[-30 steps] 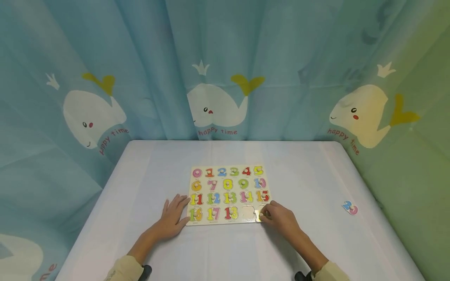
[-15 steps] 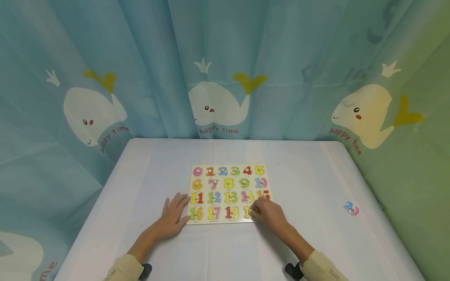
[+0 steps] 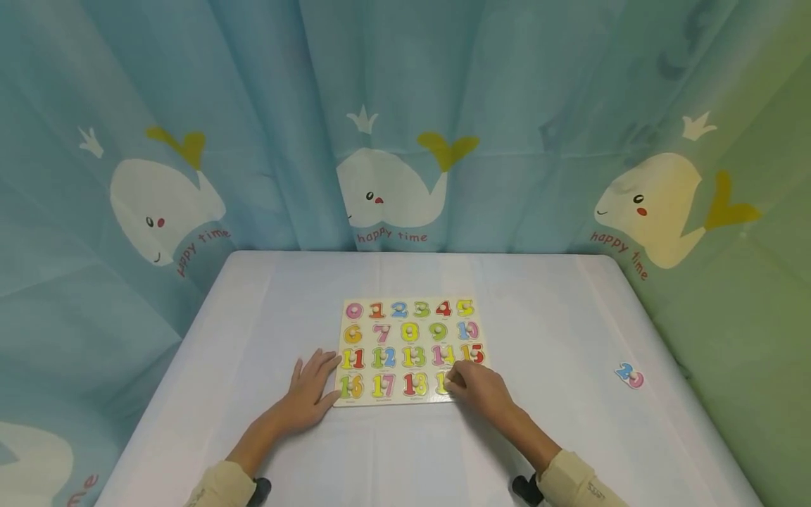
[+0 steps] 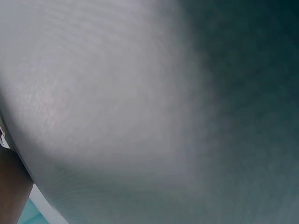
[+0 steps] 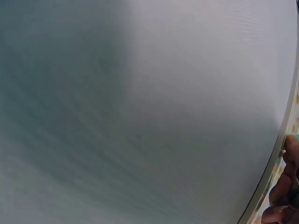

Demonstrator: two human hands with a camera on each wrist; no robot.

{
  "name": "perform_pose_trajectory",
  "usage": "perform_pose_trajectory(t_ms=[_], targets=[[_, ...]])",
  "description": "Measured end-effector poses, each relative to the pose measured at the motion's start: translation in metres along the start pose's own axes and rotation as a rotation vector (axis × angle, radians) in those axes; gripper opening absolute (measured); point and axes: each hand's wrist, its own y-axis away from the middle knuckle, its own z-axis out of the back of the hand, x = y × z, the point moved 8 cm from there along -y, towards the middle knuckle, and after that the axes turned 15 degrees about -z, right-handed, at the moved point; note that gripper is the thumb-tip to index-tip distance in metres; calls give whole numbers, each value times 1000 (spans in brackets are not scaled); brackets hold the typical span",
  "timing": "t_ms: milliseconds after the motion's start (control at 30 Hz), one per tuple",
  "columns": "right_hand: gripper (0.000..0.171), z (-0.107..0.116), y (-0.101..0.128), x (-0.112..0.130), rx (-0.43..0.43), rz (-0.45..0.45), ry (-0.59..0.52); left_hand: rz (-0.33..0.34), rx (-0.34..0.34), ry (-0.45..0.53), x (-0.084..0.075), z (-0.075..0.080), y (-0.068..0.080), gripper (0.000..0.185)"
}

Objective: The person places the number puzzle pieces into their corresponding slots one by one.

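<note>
A wooden number puzzle board (image 3: 399, 403) lies flat on the table, filled with colourful knobbed number pieces in rows. My left hand (image 3: 308, 396) rests with spread fingers against the board's left edge. With curled fingers, my right hand (image 3: 484, 389) pinches a number puzzle piece (image 3: 441, 383) at the bottom row, just right of the 18; its yellow 1 shows and the rest is hidden behind the fingers. The hand also covers the board's lower right corner. In the right wrist view, the right hand's fingers (image 5: 282, 200) are bent over the board's edge.
A blue and pink 20 piece (image 3: 630, 375) lies alone on the white table (image 3: 545, 303), far to the right. A blue curtain (image 3: 272, 176) with whale prints hangs behind the table's back edge.
My right hand has moved left along the bottom row with the piece, from the right corner to the recess beside the 18. That recess was bare before. The left hand stays put.
</note>
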Motion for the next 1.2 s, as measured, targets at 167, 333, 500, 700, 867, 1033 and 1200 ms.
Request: perform_pose_trajectory(t_ms=[167, 333, 500, 700, 867, 1033, 1200], targets=[[14, 0, 2, -4, -40, 43, 2, 5, 1, -7, 1, -2, 1, 61], [28, 10, 3, -19, -104, 113, -44, -5, -5, -10, 2, 0, -2, 60], [23, 33, 4, -48, -175, 100, -107, -14, -18, -19, 2, 3, -4, 60], [16, 68, 14, -104, -285, -27, -23, -15, -15, -9, 0, -2, 1, 60], [7, 115, 28, -148, -434, -114, 32, -3, -6, 16, 0, -2, 2, 59], [22, 145, 45, -198, -409, -351, 116, 0, 4, 19, -1, -3, 1, 59], [28, 144, 44, -226, -207, -429, 122, 21, 25, 30, 1, -3, 4, 59]])
